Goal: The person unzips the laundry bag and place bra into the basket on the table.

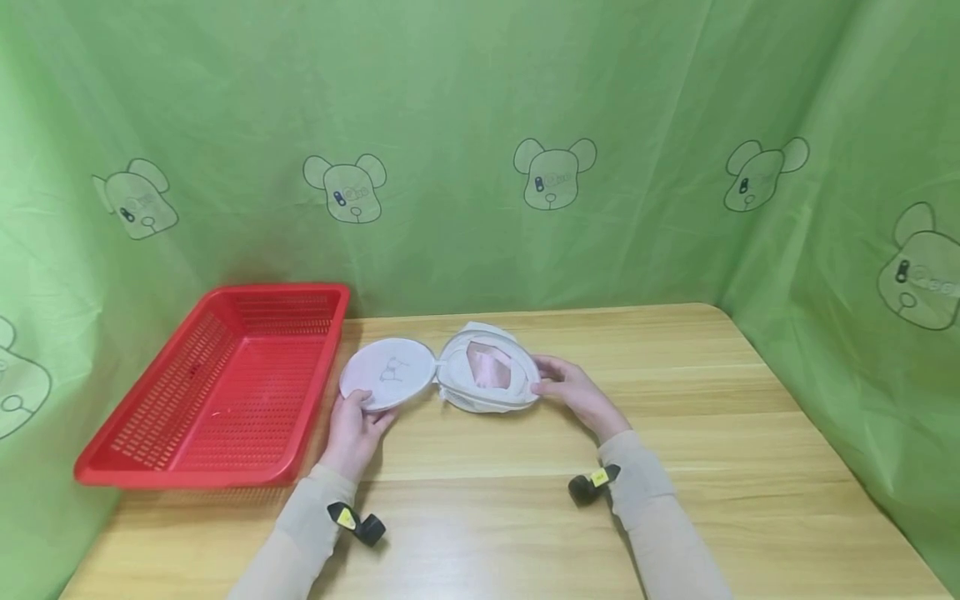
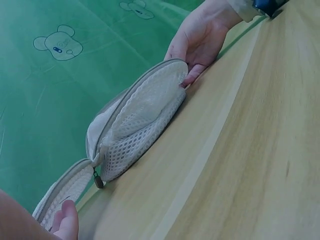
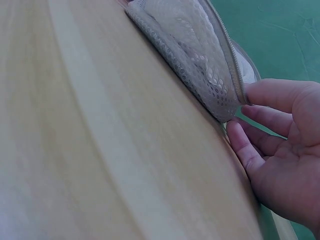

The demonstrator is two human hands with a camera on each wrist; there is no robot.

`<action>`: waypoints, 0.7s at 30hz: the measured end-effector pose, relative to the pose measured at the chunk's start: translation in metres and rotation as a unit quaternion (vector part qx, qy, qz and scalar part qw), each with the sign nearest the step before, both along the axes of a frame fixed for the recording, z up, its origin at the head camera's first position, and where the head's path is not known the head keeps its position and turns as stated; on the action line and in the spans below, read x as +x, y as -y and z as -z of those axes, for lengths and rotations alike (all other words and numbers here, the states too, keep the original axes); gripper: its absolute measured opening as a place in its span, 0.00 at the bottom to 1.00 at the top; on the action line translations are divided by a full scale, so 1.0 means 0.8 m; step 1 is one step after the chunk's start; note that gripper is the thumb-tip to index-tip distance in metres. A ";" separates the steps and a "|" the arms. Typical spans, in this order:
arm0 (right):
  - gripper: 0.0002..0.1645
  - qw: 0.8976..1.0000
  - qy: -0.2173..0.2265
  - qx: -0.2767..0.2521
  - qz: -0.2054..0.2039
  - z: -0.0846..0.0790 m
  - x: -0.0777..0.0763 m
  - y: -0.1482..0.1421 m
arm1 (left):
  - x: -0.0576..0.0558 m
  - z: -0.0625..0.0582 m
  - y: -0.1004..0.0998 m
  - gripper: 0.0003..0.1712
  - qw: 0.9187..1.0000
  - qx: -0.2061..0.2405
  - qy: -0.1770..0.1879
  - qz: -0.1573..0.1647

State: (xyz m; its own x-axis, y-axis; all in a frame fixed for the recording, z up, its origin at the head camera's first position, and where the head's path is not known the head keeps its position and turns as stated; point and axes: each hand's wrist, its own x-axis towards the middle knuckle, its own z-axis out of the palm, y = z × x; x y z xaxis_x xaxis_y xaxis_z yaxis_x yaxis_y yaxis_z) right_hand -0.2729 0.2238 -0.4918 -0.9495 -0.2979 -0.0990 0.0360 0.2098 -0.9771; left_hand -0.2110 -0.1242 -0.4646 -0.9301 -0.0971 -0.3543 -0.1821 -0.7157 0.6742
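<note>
A white mesh laundry bag [image 1: 480, 402] with a grey zipper edge lies unzipped on the table, its round lid [image 1: 386, 371] folded out to the left. Inside the opening shows something pale pink [image 1: 491, 368], its kind unclear. My left hand [image 1: 352, 437] holds the lid's near edge, thumb on top and fingers beneath. At the bag's right side, my right hand [image 1: 577, 392] pinches the rim between thumb and fingers. In the left wrist view, a zipper pull [image 2: 98, 180] hangs by the joint of lid and body.
To the left stands a red plastic basket [image 1: 300, 417] with slotted walls, close to my left forearm. The wooden table [image 1: 712, 400] ends at a green curtain [image 1: 450, 258] printed with bear heads, behind and on both sides.
</note>
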 end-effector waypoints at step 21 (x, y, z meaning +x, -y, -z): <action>0.41 1.000 0.006 0.000 0.002 -0.003 0.001 0.001 | 0.027 -0.006 0.006 0.38 0.998 -0.001 0.016 0.067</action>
